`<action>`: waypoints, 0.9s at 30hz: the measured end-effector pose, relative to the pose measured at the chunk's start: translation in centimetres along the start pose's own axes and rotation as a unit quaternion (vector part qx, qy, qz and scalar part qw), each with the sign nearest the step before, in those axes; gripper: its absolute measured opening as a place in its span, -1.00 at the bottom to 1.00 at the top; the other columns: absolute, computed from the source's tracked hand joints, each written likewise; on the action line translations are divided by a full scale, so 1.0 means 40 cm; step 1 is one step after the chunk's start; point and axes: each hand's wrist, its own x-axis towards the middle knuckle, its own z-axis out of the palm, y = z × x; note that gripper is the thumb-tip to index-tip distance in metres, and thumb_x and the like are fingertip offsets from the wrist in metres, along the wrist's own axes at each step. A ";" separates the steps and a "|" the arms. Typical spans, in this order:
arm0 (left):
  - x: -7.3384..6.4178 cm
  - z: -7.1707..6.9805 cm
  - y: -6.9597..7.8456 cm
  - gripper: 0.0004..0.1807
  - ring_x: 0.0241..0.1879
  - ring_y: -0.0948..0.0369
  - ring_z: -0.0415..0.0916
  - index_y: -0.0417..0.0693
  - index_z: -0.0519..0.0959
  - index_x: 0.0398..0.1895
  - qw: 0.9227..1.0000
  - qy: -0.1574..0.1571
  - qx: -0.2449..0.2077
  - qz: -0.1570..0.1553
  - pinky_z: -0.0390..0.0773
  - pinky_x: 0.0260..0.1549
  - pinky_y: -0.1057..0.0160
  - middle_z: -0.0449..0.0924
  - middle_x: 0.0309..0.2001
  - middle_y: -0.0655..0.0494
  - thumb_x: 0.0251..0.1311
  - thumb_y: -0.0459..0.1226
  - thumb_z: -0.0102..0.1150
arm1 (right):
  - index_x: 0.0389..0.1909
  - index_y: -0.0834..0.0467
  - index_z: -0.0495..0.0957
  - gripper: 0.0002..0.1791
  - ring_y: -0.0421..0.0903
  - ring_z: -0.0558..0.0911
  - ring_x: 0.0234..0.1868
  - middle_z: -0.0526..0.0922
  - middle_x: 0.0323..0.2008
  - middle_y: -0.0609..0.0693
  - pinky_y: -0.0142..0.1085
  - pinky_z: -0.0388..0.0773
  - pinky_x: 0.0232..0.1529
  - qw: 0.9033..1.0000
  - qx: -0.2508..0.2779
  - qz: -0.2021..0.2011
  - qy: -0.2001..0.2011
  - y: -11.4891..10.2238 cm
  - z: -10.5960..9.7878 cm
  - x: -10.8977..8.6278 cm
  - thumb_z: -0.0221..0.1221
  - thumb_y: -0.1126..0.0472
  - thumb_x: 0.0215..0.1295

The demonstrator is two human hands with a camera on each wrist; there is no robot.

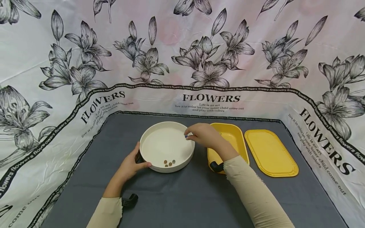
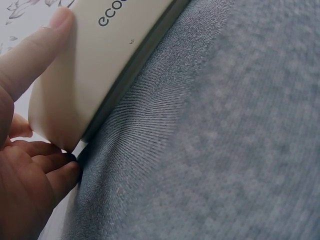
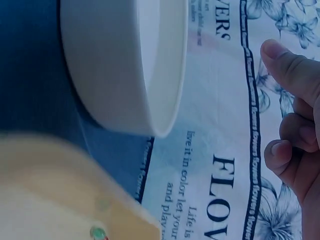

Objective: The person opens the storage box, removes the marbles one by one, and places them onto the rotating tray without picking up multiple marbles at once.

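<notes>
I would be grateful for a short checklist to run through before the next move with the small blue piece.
1. Left hand holding the white dish: ok.
2. Right hand pinching the blue piece: ok.
3. Blue piece's height above the dish: cannot tell.
4. Small round pieces inside the dish: ok, near its front.
5. Yellow container uncovered: ok, yellow lid beside it.
6. Container empty: not ok, a green piece remains.

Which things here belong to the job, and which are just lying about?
In the job:
white dish, held by the left grip
small pieces in it
blue piece in the right grip
yellow container

Apparently just lying about:
yellow lid
flower-print cloth
</notes>
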 end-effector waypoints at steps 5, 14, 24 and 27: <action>0.000 -0.013 0.007 0.40 0.60 -0.11 -0.10 -0.10 -0.35 0.67 1.000 0.007 0.006 0.002 0.13 0.49 -0.13 -0.36 0.66 -0.12 0.06 -0.06 0.57 | 0.05 -0.06 0.73 -0.75 -0.27 0.63 -0.24 0.76 -0.09 -0.20 -0.31 0.59 -0.18 0.999 0.035 0.009 -0.017 -0.018 0.022 0.050 0.27 0.01 0.45; -0.001 -0.013 0.008 0.41 0.61 -0.09 -0.13 -0.07 -0.38 0.66 1.000 0.000 0.004 0.002 0.11 0.50 -0.13 -0.38 0.66 -0.09 0.06 -0.05 0.57 | 0.09 -0.08 0.72 -0.75 -0.25 0.68 -0.10 0.75 0.01 -0.20 -0.28 0.63 -0.04 0.997 0.048 0.016 -0.058 -0.053 0.043 0.142 0.26 0.04 0.46; 0.001 0.005 -0.001 0.41 0.61 -0.06 -0.12 -0.14 -0.37 0.66 1.000 -0.004 -0.009 -0.001 0.11 0.50 -0.09 -0.38 0.66 -0.07 0.07 -0.04 0.56 | 0.10 0.03 0.73 -0.72 -0.13 0.57 -0.19 0.70 -0.17 -0.15 -0.22 0.56 -0.11 0.983 0.081 0.055 -0.154 -0.027 0.072 0.222 0.30 0.09 0.43; -0.003 0.006 -0.006 0.41 0.61 -0.06 -0.11 -0.13 -0.36 0.67 1.000 0.000 -0.013 0.000 0.11 0.50 -0.09 -0.37 0.66 -0.05 0.06 -0.04 0.57 | 0.09 0.07 0.73 -0.71 -0.10 0.54 -0.24 0.67 -0.23 -0.12 -0.23 0.53 -0.18 0.980 0.113 0.058 -0.154 -0.017 0.086 0.236 0.31 0.11 0.42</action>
